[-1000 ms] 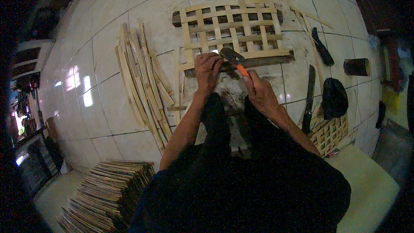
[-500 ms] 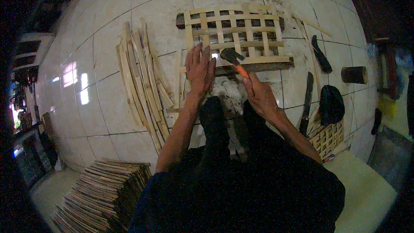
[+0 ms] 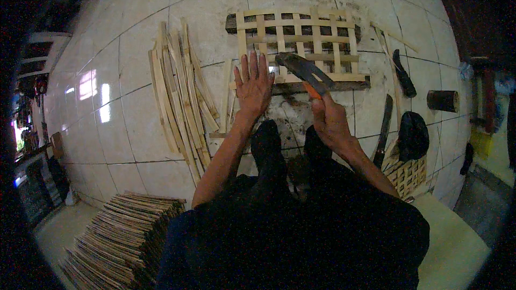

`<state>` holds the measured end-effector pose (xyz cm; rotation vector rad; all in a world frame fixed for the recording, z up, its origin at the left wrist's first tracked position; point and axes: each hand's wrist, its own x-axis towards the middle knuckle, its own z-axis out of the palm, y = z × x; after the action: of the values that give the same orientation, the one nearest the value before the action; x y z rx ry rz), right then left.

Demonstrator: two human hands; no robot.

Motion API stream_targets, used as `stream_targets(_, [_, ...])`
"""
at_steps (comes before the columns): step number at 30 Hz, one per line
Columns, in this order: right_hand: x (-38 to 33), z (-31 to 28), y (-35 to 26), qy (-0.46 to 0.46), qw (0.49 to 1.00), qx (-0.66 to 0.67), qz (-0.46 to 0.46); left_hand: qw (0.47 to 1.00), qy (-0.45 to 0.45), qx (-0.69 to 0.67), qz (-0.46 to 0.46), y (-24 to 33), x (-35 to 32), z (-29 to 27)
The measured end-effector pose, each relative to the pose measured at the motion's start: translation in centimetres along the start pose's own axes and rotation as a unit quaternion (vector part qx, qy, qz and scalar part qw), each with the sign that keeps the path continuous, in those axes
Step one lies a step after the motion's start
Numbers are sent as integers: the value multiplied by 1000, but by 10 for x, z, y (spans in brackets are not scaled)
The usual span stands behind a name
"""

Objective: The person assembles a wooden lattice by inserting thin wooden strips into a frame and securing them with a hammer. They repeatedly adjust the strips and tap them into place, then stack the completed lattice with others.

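A lattice of woven bamboo strips (image 3: 298, 38) lies across two dark wooden bars (image 3: 349, 83) on the tiled floor. Flat on the lattice's near left corner rests my left hand (image 3: 253, 88), its fingers stretched and spread. My right hand (image 3: 329, 118) is wrapped round the orange handle of a claw hammer (image 3: 302, 69). The dark hammer head is over the near edge of the lattice, just right of my left fingers. Whether it touches the strips I cannot tell.
Loose bamboo strips (image 3: 174, 91) lie at the left, with a large stack of thin woven panels (image 3: 115, 236) at the lower left. To the right are a long-bladed knife (image 3: 384, 129), a black bag-like bundle (image 3: 414, 135), a dark cylinder (image 3: 442, 101) and another woven piece (image 3: 407, 176).
The hammer has turned and come up nearer the camera, its head looking larger. My left fingers have spread wider on the lattice. The whole view has shifted slightly.
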<state>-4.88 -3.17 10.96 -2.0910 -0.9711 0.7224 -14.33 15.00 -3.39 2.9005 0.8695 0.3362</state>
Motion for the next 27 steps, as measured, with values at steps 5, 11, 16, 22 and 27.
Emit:
stream_targets(5, [-7, 11, 27, 84, 992, 41, -85, 1000, 8, 5, 0, 3, 2, -1])
stream_targets(11, [20, 31, 51, -130, 971, -118, 165, 999, 20, 27, 5, 2, 4, 3])
stream_targets(16, [1, 21, 25, 71, 991, 30, -111, 1000, 11, 26, 2, -1, 2, -1])
stream_targets(22, [9, 48, 77, -9, 996, -71, 51, 999, -17, 49, -1, -1, 0, 1])
stream_targets(27, [-2, 41, 88, -19, 994, -108, -19, 997, -34, 68, 8, -1, -1, 13])
